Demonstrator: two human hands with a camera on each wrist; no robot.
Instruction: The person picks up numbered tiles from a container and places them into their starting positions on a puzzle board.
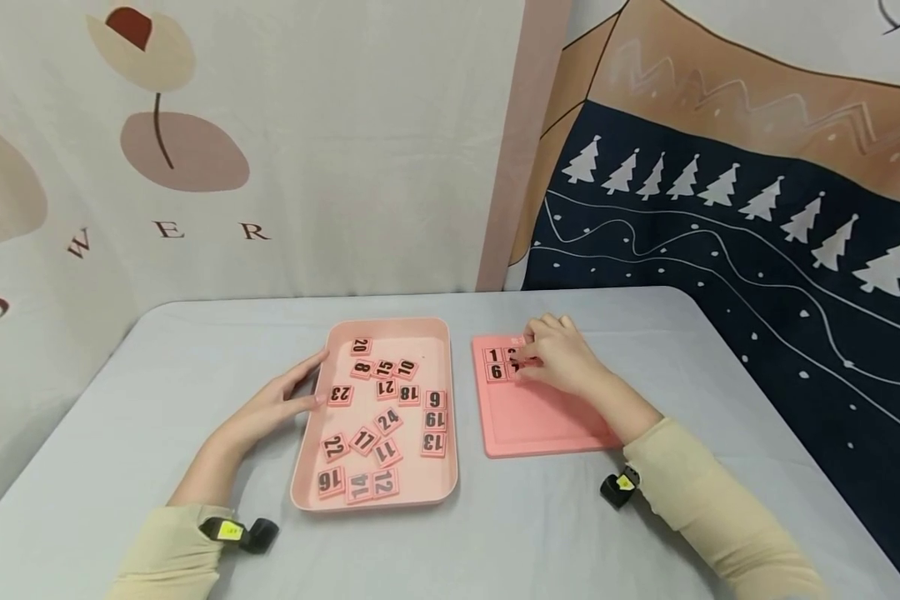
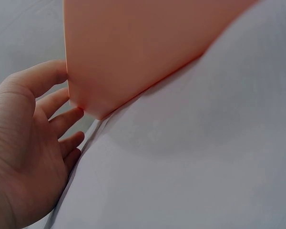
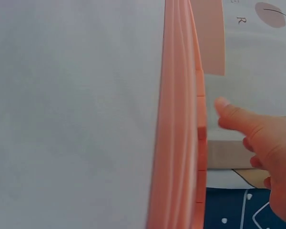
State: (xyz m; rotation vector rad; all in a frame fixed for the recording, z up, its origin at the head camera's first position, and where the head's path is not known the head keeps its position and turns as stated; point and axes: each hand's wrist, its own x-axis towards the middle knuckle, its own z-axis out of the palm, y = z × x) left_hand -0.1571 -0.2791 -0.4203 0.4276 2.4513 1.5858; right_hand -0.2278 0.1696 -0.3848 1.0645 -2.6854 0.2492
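My left hand rests at the left side of a pink tray, its fingers and thumb touching the rim and loosely spread. In the left wrist view the fingertips meet the tray's outer wall. Several numbered tiles lie scattered in the tray, among them a 24 tile and a 20 tile. My right hand hovers over a pink board, fingertips close above the tiles at its top left. A 1 tile and a 6 tile show there; neighbouring tiles are partly hidden. No tile shows between the fingers.
A pale cloth covers the table, with the tray left of the board and a narrow gap between them. Printed curtains hang behind the table. Each wrist wears a small black camera.
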